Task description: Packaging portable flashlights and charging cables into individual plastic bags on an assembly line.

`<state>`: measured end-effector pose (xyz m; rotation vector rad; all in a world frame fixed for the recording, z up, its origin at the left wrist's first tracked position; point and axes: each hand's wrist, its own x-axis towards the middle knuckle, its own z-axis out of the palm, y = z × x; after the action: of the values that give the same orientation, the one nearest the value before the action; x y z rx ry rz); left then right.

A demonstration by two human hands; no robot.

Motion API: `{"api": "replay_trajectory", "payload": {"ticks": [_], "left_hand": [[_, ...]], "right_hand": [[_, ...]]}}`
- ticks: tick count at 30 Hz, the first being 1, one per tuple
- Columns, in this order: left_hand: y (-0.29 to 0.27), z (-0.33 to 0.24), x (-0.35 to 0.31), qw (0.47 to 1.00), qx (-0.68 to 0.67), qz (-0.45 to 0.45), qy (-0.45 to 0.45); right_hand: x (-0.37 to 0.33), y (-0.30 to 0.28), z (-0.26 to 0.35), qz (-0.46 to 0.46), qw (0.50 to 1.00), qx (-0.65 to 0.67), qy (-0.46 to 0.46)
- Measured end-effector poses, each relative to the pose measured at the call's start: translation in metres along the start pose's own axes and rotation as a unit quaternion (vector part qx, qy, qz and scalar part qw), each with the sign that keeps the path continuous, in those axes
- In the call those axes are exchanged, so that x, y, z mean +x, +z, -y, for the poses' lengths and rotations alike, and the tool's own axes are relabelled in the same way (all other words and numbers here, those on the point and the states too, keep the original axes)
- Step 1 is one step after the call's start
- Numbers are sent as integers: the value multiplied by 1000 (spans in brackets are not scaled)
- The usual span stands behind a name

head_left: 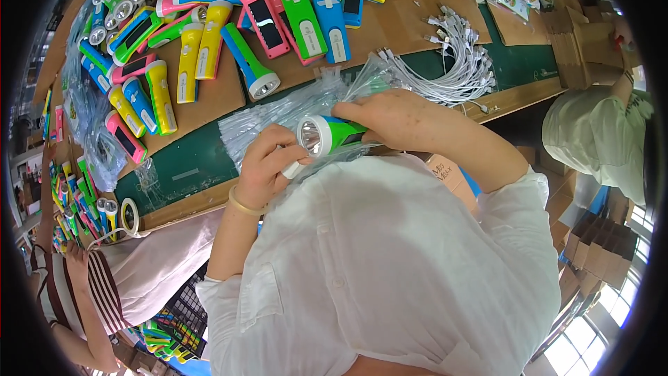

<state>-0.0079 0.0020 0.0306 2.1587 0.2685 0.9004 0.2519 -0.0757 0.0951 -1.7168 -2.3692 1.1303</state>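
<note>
Lying btwn L fingers [282,159] & R fingers [349,111]: flashlight [332,134].

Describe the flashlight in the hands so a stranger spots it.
Find the green worktable, then the white shirt before it. The right hand there grips the blue-and-green flashlight, reflector toward the left hand. Unlike the flashlights piled on cardboard, it is held.

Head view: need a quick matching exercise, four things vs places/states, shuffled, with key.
1. held flashlight
2. white cables
3. left hand
4. right hand

A. yellowish band at its wrist
B. over the flashlight's rear part
C. green and blue, lit by no visible beam
D. loosely bunched, beyond the right hand

Pairs: 1-C, 2-D, 3-A, 4-B
</note>
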Motion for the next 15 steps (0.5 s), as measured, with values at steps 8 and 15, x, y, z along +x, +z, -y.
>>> {"api": "replay_trajectory", "payload": {"ticks": [8, 15], "left_hand": [[12, 18, -3, 1000, 23, 8, -11], [12, 13, -6, 997, 71, -9, 4]], "right_hand": [[1, 24, -35, -205, 969, 60, -121], [-69, 41, -114, -233, 920, -149, 276]]}}
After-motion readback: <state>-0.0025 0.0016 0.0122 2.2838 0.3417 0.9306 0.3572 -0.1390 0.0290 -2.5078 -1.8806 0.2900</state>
